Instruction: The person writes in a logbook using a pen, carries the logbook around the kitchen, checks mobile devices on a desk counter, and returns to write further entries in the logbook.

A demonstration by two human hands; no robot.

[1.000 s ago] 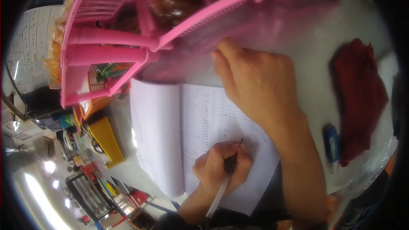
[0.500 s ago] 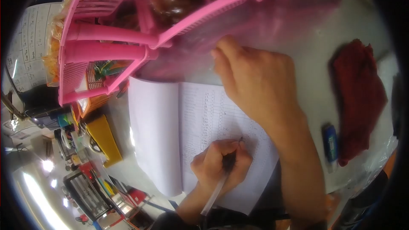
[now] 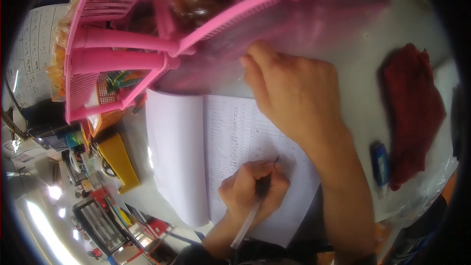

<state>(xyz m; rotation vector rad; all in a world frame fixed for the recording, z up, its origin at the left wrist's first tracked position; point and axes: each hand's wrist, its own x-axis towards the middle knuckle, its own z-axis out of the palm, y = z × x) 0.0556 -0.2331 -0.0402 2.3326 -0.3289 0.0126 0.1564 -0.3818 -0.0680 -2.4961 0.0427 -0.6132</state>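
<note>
My left hand [image 3: 252, 186] is closed around a pen [image 3: 251, 221] with a clear barrel and a dark grip. The pen's tip rests on or just over a printed sheet with columns [image 3: 233, 140], and this hand lies on the paper's lower part. A white page [image 3: 176, 157] is curled over along the sheet's left side. Above the sheet's upper right edge is my right hand [image 3: 297, 86], its thumb and fingers pinched together. Whether anything sits in that pinch I cannot make out. The right forearm crosses the sheet's right edge.
A pink plastic rack [image 3: 240, 12] with bagged goods stands along the top and upper left. To the right lie a dark red cloth [image 3: 412, 113] and a blue glue stick [image 3: 380, 167]. A yellow tape dispenser [image 3: 120, 162] stands at the left. Shop goods fill the lower left.
The whole view has shifted very slightly to the left. My left hand and the pen stay at nearly the same place on the sheet, and my right hand keeps its pinch.
</note>
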